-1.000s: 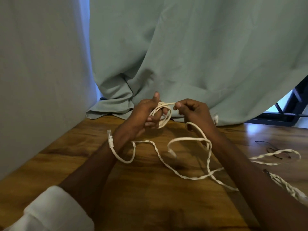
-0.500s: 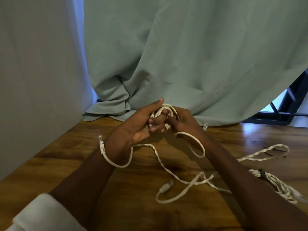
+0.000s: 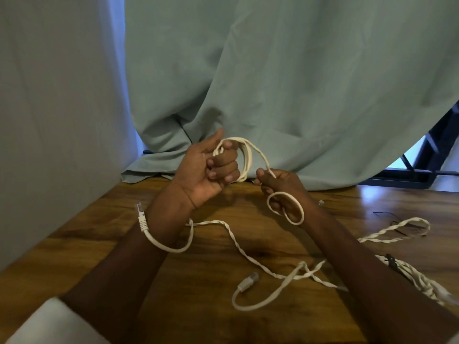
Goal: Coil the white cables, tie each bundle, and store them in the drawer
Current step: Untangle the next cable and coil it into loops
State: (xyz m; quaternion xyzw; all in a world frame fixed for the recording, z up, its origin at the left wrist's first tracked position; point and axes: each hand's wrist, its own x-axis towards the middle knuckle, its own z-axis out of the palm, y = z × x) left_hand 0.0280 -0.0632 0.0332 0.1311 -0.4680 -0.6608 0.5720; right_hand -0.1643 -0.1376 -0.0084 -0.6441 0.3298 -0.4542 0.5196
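Left hand (image 3: 211, 170) is clamping the thin white flat cable (image 3: 244, 157) coil above the wooden counter (image 3: 104, 234); right hand (image 3: 280, 184) is pinching the feed strand. Untwist slack, keep loops equal

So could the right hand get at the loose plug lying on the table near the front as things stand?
Probably not freely: the right hand is pinching the white cable. The plug itself lies uncovered on the table.

Tied bundle (image 3: 422, 279) cut by right edge; sleeve (image 3: 49, 324) cropped bottom-left.
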